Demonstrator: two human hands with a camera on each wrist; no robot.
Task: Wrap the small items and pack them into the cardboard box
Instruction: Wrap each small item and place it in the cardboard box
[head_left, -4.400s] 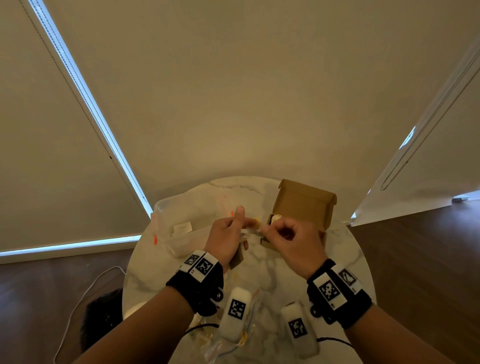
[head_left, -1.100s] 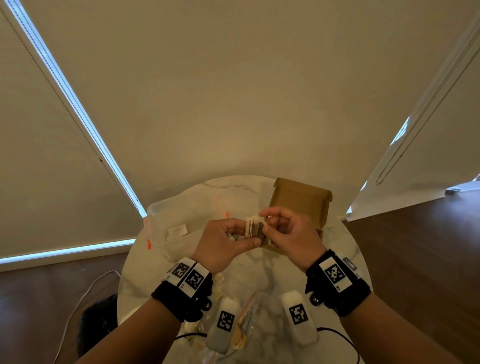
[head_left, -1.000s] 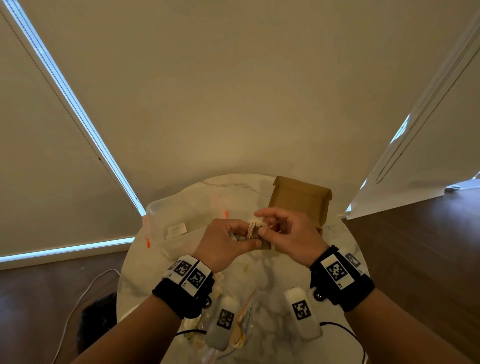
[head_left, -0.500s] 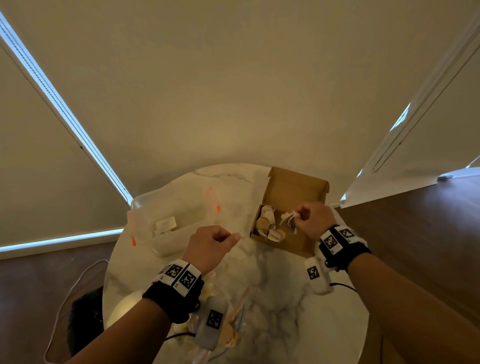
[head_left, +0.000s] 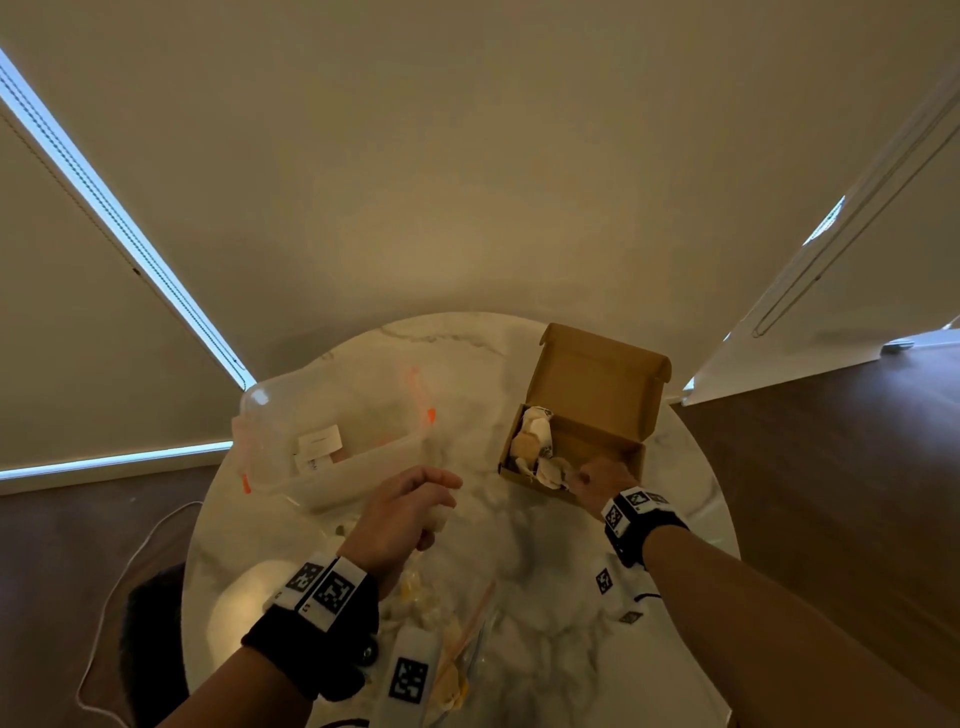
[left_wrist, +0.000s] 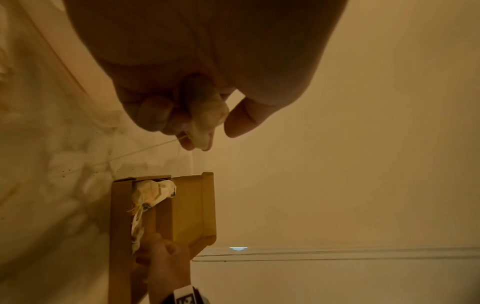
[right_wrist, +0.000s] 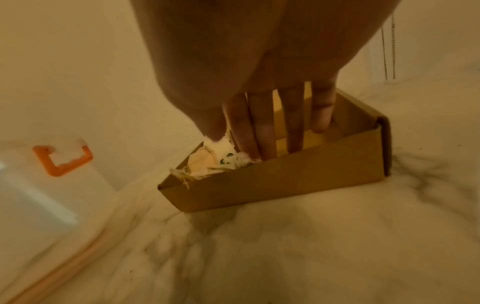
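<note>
The open cardboard box (head_left: 597, 387) stands at the back right of the round marble table (head_left: 545, 571), lid up. Several paper-wrapped items (head_left: 535, 441) lie in its left end. My right hand (head_left: 592, 475) reaches into the box with its fingers (right_wrist: 262, 131) pointing down. Its thumb and forefinger pinch the newest wrapped item (right_wrist: 223, 148), which lies against the other bundles. My left hand (head_left: 410, 512) hovers over the table's middle. Its fingers (left_wrist: 155, 113) curl round a small pale wad (left_wrist: 207, 121), and a thin thread trails from the wad.
A clear plastic tub (head_left: 332, 441) with orange clasps (right_wrist: 62, 162) sits at the back left, close to my left hand. A clear bag with pale bits (head_left: 457, 665) lies near the table's front edge. Blinds hang behind the table and a cable runs on the floor at left.
The hands have parted. My right hand carried the tied wrapped item right and down into the box. My left hand stayed over the middle of the table, still holding the pale wad.
</note>
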